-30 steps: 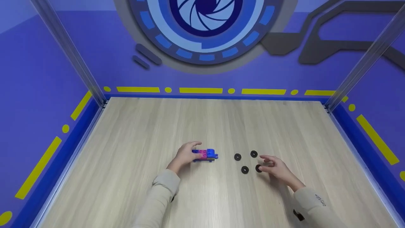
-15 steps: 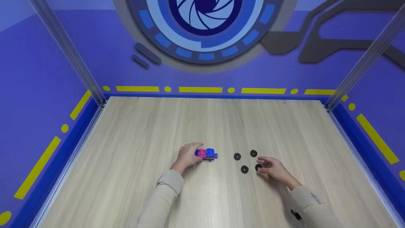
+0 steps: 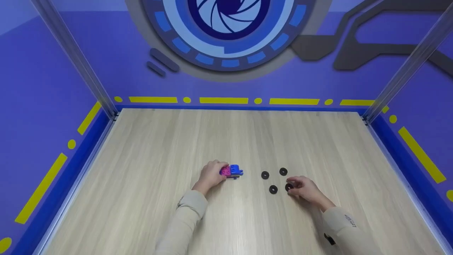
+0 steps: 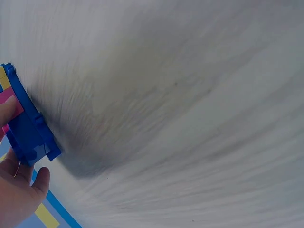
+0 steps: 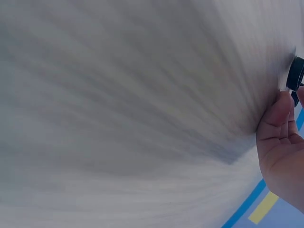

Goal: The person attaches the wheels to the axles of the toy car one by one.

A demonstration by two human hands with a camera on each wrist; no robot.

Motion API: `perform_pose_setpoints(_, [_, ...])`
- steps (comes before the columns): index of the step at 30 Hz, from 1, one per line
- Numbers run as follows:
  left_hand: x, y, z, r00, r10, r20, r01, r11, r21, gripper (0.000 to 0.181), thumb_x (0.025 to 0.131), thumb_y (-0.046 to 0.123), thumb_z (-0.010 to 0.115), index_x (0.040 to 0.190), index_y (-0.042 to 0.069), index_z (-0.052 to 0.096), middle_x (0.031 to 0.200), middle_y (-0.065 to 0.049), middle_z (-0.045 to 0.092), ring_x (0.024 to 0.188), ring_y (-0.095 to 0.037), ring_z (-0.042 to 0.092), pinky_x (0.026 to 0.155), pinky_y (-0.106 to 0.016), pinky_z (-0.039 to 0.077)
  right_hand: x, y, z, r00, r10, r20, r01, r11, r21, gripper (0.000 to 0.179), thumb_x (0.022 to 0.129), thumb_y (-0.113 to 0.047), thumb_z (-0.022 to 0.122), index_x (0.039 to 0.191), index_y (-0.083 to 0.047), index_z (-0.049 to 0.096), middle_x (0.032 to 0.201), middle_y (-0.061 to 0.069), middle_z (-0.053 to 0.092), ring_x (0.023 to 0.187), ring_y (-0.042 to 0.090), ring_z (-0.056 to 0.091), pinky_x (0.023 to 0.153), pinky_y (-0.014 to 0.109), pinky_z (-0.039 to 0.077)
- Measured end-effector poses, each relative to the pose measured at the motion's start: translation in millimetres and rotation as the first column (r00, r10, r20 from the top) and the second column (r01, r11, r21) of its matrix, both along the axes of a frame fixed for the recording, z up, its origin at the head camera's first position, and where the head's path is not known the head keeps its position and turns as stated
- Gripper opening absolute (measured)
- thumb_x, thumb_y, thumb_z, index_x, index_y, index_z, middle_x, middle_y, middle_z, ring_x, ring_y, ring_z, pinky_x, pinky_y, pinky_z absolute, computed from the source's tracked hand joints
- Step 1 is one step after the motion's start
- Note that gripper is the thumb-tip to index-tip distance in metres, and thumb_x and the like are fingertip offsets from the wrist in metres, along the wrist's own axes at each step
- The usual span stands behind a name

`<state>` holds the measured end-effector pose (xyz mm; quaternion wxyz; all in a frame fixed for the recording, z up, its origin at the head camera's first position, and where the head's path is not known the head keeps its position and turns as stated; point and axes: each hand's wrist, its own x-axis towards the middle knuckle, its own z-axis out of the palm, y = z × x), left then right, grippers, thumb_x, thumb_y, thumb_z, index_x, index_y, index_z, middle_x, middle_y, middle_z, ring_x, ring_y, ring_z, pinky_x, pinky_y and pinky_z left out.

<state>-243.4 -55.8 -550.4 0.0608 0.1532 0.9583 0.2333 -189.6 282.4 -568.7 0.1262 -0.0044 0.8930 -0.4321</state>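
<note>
My left hand [image 3: 210,176] grips the rear of a small toy car body [image 3: 235,170] made of building blocks, blue with pink studded bricks. In the left wrist view the toy's blue underside frame [image 4: 31,128] shows, tilted, with a thumb over the pink brick and fingers at the lower end. My right hand [image 3: 307,188] has its thumb and index finger around a black toy wheel [image 3: 289,187], pinching it at the table. In the right wrist view a black wheel [image 5: 295,73] shows just beyond the fingertips, cut by the frame edge.
Several black wheels lie in a loose cluster right of the toy: one wheel [image 3: 265,175] at left, another [image 3: 283,171] at the back, a third [image 3: 273,189] in front. A light wooden table [image 3: 159,141] is enclosed by blue-purple walls [image 3: 247,88] with yellow dashes.
My left hand has slid forward and right along the toy, covering more of its rear; the toy's front has risen slightly. The right thumb and index finger have closed in around the front-right wheel.
</note>
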Motion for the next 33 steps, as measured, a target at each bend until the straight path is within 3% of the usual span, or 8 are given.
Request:
perform_pose_setpoints(6, [0.3,-0.8,0.4,1.0,0.003,0.026,-0.003,1.0,0.023,0.043,0.073,0.016,0.07,0.115,0.014,0.058,0.105,-0.009,0.059,0.096,-0.025,0.052,0.083,-0.039,0.042,-0.1,-2.1,0.1,1.0,0.009,-0.01,-0.009,1.0,0.021,0.038,0.074,-0.005,0.065,0.111,-0.003,0.058,0.091,0.009,0.05,0.079,0.017,0.045,0.057,0.023,0.042])
perform_pose_setpoints(15, [2.8,-2.6,1.0,0.999,0.008,0.051,-0.009,0.999,0.033,0.041,0.074,0.017,0.069,0.114,0.014,0.058,0.102,-0.008,0.057,0.095,-0.022,0.052,0.084,-0.038,0.042,-0.3,-3.5,-2.0,0.999,0.022,-0.034,-0.02,0.998,0.051,0.036,0.072,-0.003,0.066,0.108,-0.003,0.061,0.09,0.008,0.052,0.08,0.016,0.045,0.061,0.023,0.04])
perform_pose_setpoints(33, [3.8,-0.2,7.3,0.994,0.037,0.104,-0.039,0.999,0.023,0.044,0.075,0.026,0.069,0.116,0.015,0.056,0.099,-0.005,0.057,0.09,-0.018,0.052,0.082,-0.035,0.042,-0.3,-6.0,-1.3,1.0,-0.016,0.022,0.015,0.997,0.075,0.036,0.074,-0.006,0.065,0.11,-0.006,0.06,0.094,0.008,0.052,0.083,0.017,0.049,0.063,0.027,0.044])
